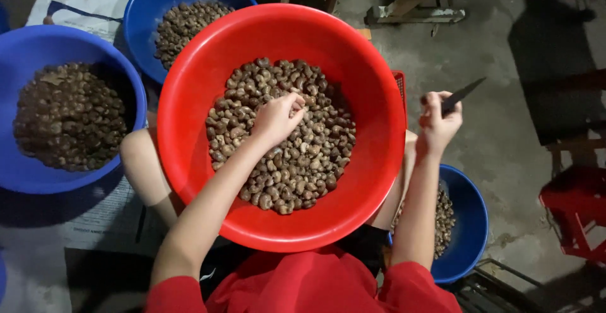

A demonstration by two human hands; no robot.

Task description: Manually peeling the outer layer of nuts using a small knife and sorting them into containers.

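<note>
A big red basin (pixel 189 98) rests on my lap, holding a heap of brown nuts (pixel 303 155). My left hand (pixel 278 118) reaches into the heap, its fingertips pinched around a nut at the top of the pile. My right hand (pixel 437 120) hovers just outside the basin's right rim, closed around a small dark-bladed knife (pixel 464 92) whose tip points up and right.
Two blue basins of nuts stand at the left (pixel 25 48) and upper left (pixel 145 10). Another blue basin (pixel 470 224) with nuts sits low on the right under my right arm. A red stool (pixel 577 202) is at the right edge, on a concrete floor.
</note>
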